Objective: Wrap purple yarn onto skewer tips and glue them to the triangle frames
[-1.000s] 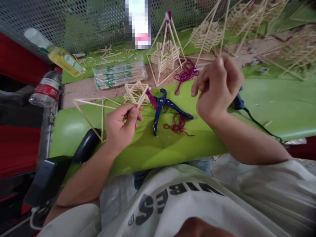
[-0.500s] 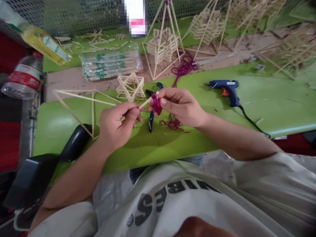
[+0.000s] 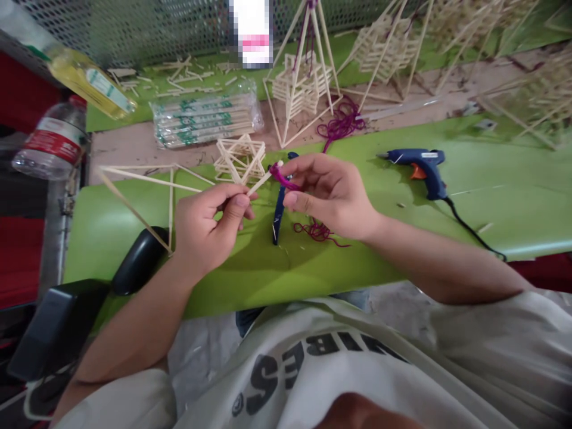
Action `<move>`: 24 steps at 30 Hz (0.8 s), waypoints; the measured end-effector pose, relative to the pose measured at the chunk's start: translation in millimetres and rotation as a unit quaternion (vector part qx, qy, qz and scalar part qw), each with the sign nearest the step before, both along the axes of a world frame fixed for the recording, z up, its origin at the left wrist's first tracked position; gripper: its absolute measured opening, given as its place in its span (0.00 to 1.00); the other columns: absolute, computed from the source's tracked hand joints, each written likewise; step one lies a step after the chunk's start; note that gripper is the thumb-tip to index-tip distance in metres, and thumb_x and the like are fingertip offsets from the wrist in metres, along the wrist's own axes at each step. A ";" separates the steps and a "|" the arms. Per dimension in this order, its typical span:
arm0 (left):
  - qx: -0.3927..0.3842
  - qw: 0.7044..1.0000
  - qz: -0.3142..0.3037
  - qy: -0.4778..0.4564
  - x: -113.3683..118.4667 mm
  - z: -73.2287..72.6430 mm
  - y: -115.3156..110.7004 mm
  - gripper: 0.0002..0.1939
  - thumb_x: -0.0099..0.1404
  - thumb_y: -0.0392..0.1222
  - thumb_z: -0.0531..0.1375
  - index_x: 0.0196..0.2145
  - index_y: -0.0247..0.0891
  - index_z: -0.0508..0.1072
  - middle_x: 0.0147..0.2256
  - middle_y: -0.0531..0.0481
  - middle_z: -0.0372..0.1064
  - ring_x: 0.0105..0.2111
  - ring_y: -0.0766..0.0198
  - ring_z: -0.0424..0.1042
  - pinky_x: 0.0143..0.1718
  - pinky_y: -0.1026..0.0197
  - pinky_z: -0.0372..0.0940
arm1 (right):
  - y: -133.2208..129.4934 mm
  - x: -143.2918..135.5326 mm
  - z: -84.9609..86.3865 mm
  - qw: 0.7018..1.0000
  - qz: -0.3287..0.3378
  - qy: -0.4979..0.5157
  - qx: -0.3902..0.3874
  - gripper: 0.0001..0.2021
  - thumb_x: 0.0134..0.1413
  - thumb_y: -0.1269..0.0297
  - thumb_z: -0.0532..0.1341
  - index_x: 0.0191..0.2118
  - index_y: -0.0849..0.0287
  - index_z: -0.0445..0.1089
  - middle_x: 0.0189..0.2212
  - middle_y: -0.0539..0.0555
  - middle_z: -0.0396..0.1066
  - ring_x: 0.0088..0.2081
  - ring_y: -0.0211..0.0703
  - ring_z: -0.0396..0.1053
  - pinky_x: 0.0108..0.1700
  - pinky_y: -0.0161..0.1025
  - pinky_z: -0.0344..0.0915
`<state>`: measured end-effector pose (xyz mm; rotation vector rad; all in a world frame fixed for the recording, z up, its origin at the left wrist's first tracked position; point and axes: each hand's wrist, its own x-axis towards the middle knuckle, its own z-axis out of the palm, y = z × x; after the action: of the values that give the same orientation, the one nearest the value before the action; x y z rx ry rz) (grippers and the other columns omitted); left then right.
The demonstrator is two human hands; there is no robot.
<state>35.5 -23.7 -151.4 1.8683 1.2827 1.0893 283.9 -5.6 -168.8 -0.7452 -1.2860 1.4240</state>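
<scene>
My left hand (image 3: pixel 210 223) pinches a thin wooden stick (image 3: pixel 259 183), which slants up to the right. Purple cord (image 3: pixel 277 171) is wound round the stick's far tip. Beside that tip, my right hand (image 3: pixel 335 193) has its fingers curled round the loops of cord, the thumb a little apart from the fingertips. A dark blue tool (image 3: pixel 278 217) lies on the green table (image 3: pixel 250 286) under the hands. Loose purple cord (image 3: pixel 319 231) lies below my right hand. Just behind the stick stands a small star-shaped stick frame (image 3: pixel 241 159).
A blue glue gun (image 3: pixel 422 164) with a black cable lies at right. Bagged sticks (image 3: pixel 205 119), a cord tangle (image 3: pixel 342 122) and a stick pyramid (image 3: pixel 304 89) stand behind. Bottles (image 3: pixel 56 140) and a black rounded object (image 3: pixel 138 262) are at left, near a triangular frame (image 3: pixel 171 205).
My right hand has opened slightly, its thumb moving away from the stick's tip. The cord now stretches from the tip toward my right hand. The view has shifted a little.
</scene>
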 end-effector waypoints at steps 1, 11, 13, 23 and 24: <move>-0.005 1.000 -0.002 0.007 0.3 -1.1 -0.2 0.12 0.80 0.51 0.66 0.45 0.44 0.87 0.30 0.52 0.80 0.24 0.68 0.73 0.25 0.62 0.68 | -1.0 0.0 0.7 1.000 0.002 0.007 -0.001 0.21 0.57 0.57 0.82 0.53 0.56 0.80 0.39 0.51 0.80 0.38 0.39 0.78 0.40 0.36 0.77; 0.020 0.999 -0.044 0.005 0.6 -10.5 0.5 0.08 0.80 0.47 0.67 0.45 0.45 0.86 0.30 0.53 0.80 0.23 0.70 0.74 0.24 0.65 0.68 | 1.9 -4.1 -2.7 0.974 0.104 0.163 -0.119 0.11 0.70 0.56 0.73 0.41 0.58 0.78 0.32 0.51 0.81 0.30 0.37 0.78 0.33 0.35 0.76; 0.027 0.999 -0.044 0.007 0.7 -11.0 1.6 0.09 0.80 0.48 0.67 0.44 0.43 0.86 0.30 0.53 0.80 0.23 0.70 0.73 0.24 0.65 0.68 | 2.0 -4.5 -1.4 0.969 0.108 0.174 -0.137 0.12 0.69 0.56 0.74 0.40 0.57 0.78 0.32 0.50 0.81 0.30 0.36 0.78 0.33 0.34 0.76; 0.065 0.997 -0.038 -0.025 2.5 -10.9 5.3 0.09 0.80 0.47 0.67 0.44 0.44 0.87 0.29 0.53 0.79 0.21 0.72 0.72 0.21 0.67 0.66 | 4.8 -3.6 -2.2 0.969 0.011 0.125 -0.213 0.12 0.60 0.59 0.78 0.36 0.57 0.77 0.30 0.50 0.77 0.32 0.39 0.76 0.39 0.39 0.77; 0.080 0.995 -0.038 -0.040 3.3 -10.5 6.7 0.09 0.80 0.47 0.68 0.44 0.44 0.87 0.28 0.53 0.78 0.21 0.72 0.71 0.20 0.66 0.65 | 7.5 -1.8 -3.0 0.966 -0.016 0.117 -0.228 0.11 0.62 0.60 0.76 0.35 0.57 0.76 0.31 0.50 0.77 0.33 0.39 0.76 0.39 0.39 0.76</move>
<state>38.8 -17.0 -161.9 1.9525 1.0987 1.2451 282.2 1.9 -171.8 -0.8635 -0.7672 1.7488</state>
